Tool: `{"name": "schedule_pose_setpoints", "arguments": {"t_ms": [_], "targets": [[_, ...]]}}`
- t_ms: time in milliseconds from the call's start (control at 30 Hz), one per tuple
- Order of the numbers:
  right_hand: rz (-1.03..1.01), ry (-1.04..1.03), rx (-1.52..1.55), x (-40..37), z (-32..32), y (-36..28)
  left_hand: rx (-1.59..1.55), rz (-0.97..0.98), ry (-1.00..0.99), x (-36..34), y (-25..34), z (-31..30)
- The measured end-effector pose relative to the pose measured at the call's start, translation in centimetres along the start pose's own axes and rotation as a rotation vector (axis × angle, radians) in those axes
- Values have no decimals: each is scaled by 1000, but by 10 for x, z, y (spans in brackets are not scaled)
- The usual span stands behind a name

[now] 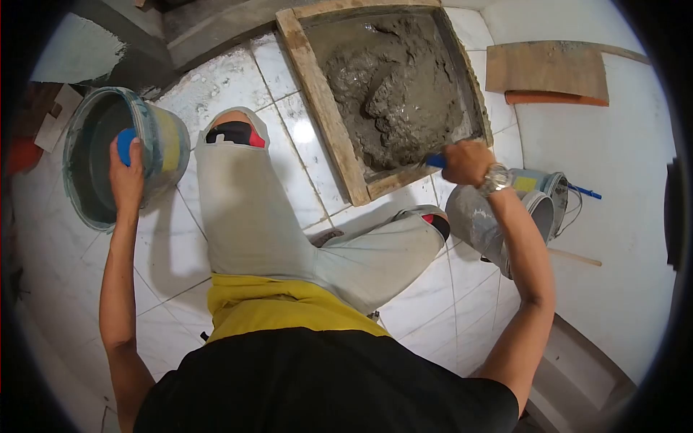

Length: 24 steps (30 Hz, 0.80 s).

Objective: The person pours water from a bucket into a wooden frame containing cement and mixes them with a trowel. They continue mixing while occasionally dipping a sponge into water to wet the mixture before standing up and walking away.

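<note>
My left hand [127, 177] is at the rim of a large bucket [170, 141] on the left, its fingers closed around a rounded blue object [126, 146] whose kind I cannot make out. At the near right corner of a wooden mixing box [317, 101], my right hand [468, 163] grips a blue-handled trowel [436, 160]; its blade is hard to see. Wet grey mortar [393, 94] lies heaped inside the box. A watch [496, 179] is on my right wrist.
Beside my right forearm, a grey bucket [473, 216] lies tipped, with another bucket [556, 191] behind it. A wooden board [548, 71] rests against the white wall on the right. My bent legs [253, 202] are between the left bucket and the box on the tiled floor [177, 249].
</note>
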State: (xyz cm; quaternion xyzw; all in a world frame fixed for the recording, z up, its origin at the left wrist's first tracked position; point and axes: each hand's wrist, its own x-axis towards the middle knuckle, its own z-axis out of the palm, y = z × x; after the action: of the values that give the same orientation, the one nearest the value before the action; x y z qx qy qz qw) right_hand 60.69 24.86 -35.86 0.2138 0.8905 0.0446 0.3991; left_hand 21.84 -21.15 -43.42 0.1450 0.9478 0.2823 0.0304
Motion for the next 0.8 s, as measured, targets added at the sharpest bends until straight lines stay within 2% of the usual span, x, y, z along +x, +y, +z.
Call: {"name": "schedule_pose_setpoints", "arguments": {"t_ms": [33,100,233,300,400,467,500,567,700,767,800], "targets": [[0,9,-5,7,-9,-12,3,-21,3,0,2,0],[-183,-172,-182,22,-25,-48,4,-44,6,0,-1,-1],[-113,-108,-179,36,-53,-55,-43,-37,-26,1,-7,-3],[27,-113,42,39,-42,-24,-92,-33,-40,3,-4,0],[-47,-94,-6,32,-2,-7,-90,-33,-46,1,-4,0],[-186,-35,3,46,59,15,-47,-32,-10,3,-9,2],[-162,-107,33,46,68,18,-55,-34,-6,4,-7,3],[-206,-29,180,65,109,44,-44,-46,-16,2,-4,1],[-176,-27,170,103,130,69,-14,20,-6,3,-3,3],[-179,0,-106,115,122,65,-1,20,15,0,1,3],[-177,-6,-92,117,124,66,6,29,6,-2,1,4]]}}
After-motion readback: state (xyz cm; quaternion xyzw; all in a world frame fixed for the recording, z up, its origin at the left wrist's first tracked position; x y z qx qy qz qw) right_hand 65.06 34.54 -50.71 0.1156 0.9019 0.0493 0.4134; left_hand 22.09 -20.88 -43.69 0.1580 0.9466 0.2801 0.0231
